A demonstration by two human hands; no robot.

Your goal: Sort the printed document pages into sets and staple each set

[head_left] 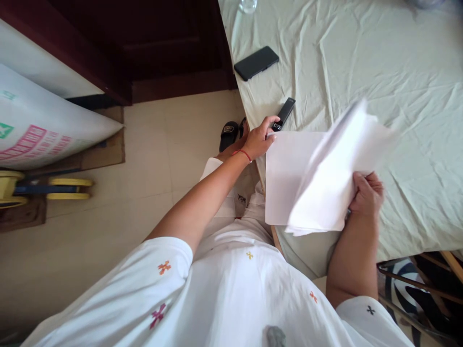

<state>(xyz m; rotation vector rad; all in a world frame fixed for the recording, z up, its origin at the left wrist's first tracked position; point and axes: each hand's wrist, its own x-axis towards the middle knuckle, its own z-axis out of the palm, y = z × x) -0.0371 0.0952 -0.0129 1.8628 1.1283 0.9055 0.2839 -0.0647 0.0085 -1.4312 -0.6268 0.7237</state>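
Note:
My right hand [367, 193] is closed on the right edge of several white sheets of paper [331, 178], which are lifted, bent over to the left and blurred at the top. Below them, other white paper [284, 168] lies flat at the table's near edge. My left hand [259, 139] is at the top left corner of this flat paper, thumb and forefinger apart. Its thumb touches the corner, and its forefinger reaches the near end of a black stapler [285, 113]. The remaining left fingers are partly hidden.
A black phone [256, 63] lies farther up the cloth-covered table [408, 72], and a clear bottle or glass [248, 5] stands at the top edge. To the left are a printed white sack [43, 120] and a yellow-wheeled object [68, 189] on the tiled floor.

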